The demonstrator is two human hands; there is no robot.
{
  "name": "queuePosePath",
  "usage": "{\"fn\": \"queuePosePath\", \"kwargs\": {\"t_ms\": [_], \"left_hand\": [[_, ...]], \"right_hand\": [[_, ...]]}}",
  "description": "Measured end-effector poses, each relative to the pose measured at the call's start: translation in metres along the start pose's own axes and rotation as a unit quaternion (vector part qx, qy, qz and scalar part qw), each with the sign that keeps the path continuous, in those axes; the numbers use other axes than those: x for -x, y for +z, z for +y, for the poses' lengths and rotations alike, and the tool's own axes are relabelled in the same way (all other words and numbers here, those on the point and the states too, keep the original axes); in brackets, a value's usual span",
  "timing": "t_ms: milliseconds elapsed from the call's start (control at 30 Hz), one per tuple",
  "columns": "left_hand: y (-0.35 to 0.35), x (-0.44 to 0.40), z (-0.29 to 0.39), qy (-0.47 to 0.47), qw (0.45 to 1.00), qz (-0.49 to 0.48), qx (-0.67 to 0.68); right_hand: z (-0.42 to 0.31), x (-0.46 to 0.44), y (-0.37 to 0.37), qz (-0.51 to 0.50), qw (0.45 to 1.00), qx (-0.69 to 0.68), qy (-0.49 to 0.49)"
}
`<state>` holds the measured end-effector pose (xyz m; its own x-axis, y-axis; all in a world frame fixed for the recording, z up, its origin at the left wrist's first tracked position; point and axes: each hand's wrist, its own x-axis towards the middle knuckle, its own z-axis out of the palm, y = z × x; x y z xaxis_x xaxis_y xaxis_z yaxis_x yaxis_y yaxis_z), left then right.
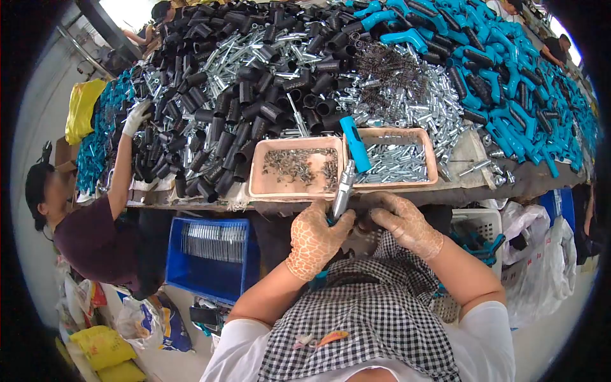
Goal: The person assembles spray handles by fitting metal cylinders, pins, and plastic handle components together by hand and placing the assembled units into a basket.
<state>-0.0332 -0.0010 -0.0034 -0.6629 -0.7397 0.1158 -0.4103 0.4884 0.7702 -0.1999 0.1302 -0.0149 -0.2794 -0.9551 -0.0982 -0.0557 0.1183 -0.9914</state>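
My left hand (pixel 318 239), in a patterned glove, is wrapped round the lower end of a metal tool shaft (pixel 344 190). The shaft points up and away, with a blue plastic piece (pixel 355 144) at its top. My right hand (pixel 406 223), gloved alike, is just right of it with fingers curled near a dark part that is too hidden to name. Beyond my hands stand two pink trays: the left tray (pixel 252 172) holds small metal bits, the right tray (pixel 433 156) holds metal pins.
Black tubes (pixel 254 111), metal parts, dark springs (pixel 394 70) and blue plastic housings (pixel 503 83) are heaped across the table. A co-worker (pixel 89 235) reaches in from the left. A blue crate (pixel 207 261) is below the table's edge, with a white basket (pixel 477 223) at right.
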Motion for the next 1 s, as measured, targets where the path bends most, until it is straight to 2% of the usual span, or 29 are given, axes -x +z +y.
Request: {"fn": "queuePosePath", "kwargs": {"t_ms": [133,233,267,333,367,400,433,467,500,533,567,600,633,667,700,767,833,867,900,967,1000], "left_hand": [[-0.001,0.001,0.006,0.023,0.998,0.014,-0.064],[0.004,0.001,0.002,0.052,0.995,0.020,-0.080],[0.005,0.001,0.000,0.061,0.995,0.020,-0.080],[0.001,0.002,0.001,0.047,0.995,-0.047,-0.073],[-0.001,0.000,0.001,0.045,0.993,-0.080,-0.068],[-0.006,-0.005,-0.003,0.048,0.982,-0.177,-0.035],[-0.009,-0.011,-0.010,-0.006,0.935,-0.335,0.118],[-0.023,-0.012,0.009,0.022,0.907,-0.389,0.163],[-0.036,-0.013,0.027,0.045,0.871,-0.443,0.209],[-0.040,-0.017,0.038,0.073,0.827,-0.499,0.250],[-0.034,-0.018,0.047,0.097,0.789,-0.538,0.280],[-0.025,-0.019,0.053,0.111,0.761,-0.566,0.297],[-0.012,-0.019,0.056,0.118,0.743,-0.581,0.311],[-0.004,-0.019,0.059,0.120,0.733,-0.589,0.320],[0.001,-0.020,0.067,0.116,0.731,-0.587,0.326],[0.007,-0.023,0.057,0.097,0.743,-0.572,0.334],[0.003,-0.028,0.048,0.075,0.756,-0.556,0.337],[-0.001,-0.031,0.043,0.069,0.761,-0.550,0.337],[-0.002,-0.032,0.036,0.051,0.765,-0.541,0.345],[-0.004,-0.033,0.025,0.033,0.769,-0.528,0.358],[-0.004,-0.033,0.021,0.028,0.771,-0.522,0.363]], "right_hand": [[0.007,-0.002,-0.005,0.008,0.998,0.055,0.022],[0.004,-0.002,-0.004,0.031,0.991,-0.062,0.114],[0.003,-0.002,-0.004,0.042,0.993,-0.067,0.089],[-0.001,-0.004,-0.006,0.066,0.994,-0.076,0.036],[-0.004,-0.006,-0.008,0.061,0.988,-0.142,-0.008],[-0.009,-0.010,-0.009,0.058,0.976,-0.204,-0.052],[-0.013,-0.013,-0.009,0.055,0.958,-0.263,-0.097],[-0.018,-0.024,0.000,0.019,0.925,-0.351,-0.144],[-0.039,-0.017,0.008,0.004,0.932,-0.328,-0.154],[-0.055,-0.013,0.015,-0.041,0.938,-0.292,-0.181],[-0.071,-0.011,0.023,-0.126,0.932,-0.253,-0.227],[-0.087,-0.010,0.027,-0.285,0.894,-0.195,-0.287],[-0.106,-0.006,0.035,-0.447,0.827,-0.118,-0.321],[-0.122,0.002,0.041,-0.551,0.764,-0.046,-0.332],[-0.134,0.012,0.044,-0.556,0.765,0.024,-0.323],[-0.127,0.009,0.047,-0.479,0.766,-0.012,-0.430],[-0.114,-0.003,0.037,-0.436,0.822,-0.116,-0.349],[-0.125,0.000,0.021,-0.433,0.878,-0.073,-0.192],[-0.099,-0.010,0.020,-0.429,0.869,-0.169,-0.178],[-0.110,-0.001,0.033,-0.389,0.881,-0.139,-0.230],[-0.108,-0.009,0.051,-0.373,0.836,-0.133,-0.379]]}}
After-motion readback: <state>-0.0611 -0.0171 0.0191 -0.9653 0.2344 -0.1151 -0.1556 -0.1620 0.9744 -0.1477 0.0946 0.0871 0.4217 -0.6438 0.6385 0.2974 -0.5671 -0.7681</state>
